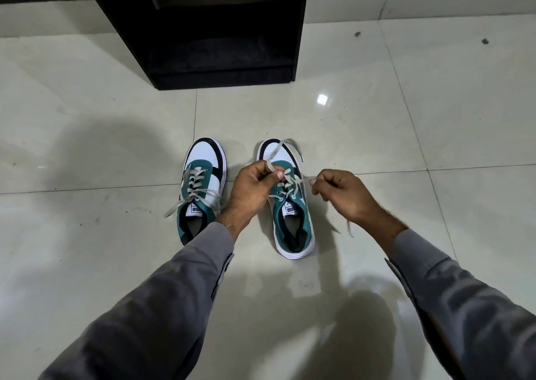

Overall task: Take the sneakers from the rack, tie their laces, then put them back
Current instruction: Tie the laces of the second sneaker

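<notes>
**Tying the right-hand sneaker's lace on the floor in front of the rack**

You are looking down at two teal, white and black sneakers standing side by side on pale glossy floor tiles point(377, 118), toes pointing toward a black shoe rack point(220, 31) that stands just beyond them. Both shoes are off the rack.

The left sneaker point(203, 188) sits with its grey lace crossed loosely, ends trailing off its side; whether a knot holds there, you cannot tell.

The right sneaker point(293, 205) is the one in hand. Your left hand point(255, 188) hovers over its tongue, fingers curled, pinching a loop of the grey lace point(277, 152) that arcs forward over the toe. Your right hand point(339, 191), beside the shoe away from its partner, is curled too, thumb and forefinger pinching the other lace strand drawn taut sideways from the eyelets. Grey sleeves point(174, 292) cover both arms.

The lace looks flat, soft and limp, so it should slip if the pinch eases; hold it close to the crossing point. The sneakers look light with soft collars; likely best lifted by the heel when returning them.
</notes>
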